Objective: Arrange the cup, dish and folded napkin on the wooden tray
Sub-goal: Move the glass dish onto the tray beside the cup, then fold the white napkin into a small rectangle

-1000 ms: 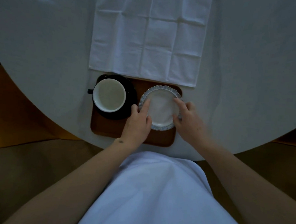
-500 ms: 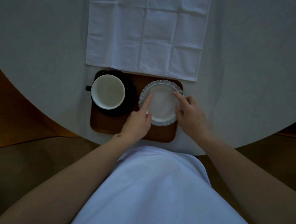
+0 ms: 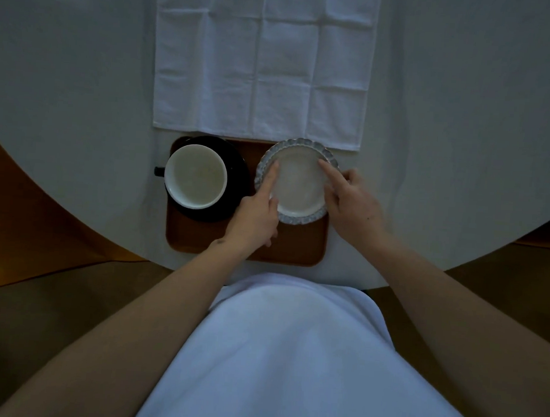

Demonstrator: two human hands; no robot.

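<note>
A brown wooden tray [image 3: 290, 244] lies at the near edge of the round white table. On its left half stands a white cup [image 3: 195, 176] on a black saucer [image 3: 234, 186], the handle pointing left. On the right half sits a small scalloped dish [image 3: 297, 185]. My left hand [image 3: 255, 216] rests its index finger on the dish's left rim. My right hand [image 3: 352, 206] touches the right rim with its index finger. Neither hand lifts the dish. A white napkin [image 3: 263, 62] lies unfolded and flat beyond the tray, its near edge over the tray's far side.
The table [image 3: 465, 123] curves away on both sides, with wooden floor [image 3: 24, 225] below it. My white garment [image 3: 290, 354] fills the lower middle of the view.
Both hands slid with the dish slightly toward the tray's far side; the index fingers stretched out along the rim. The cup stayed put.
</note>
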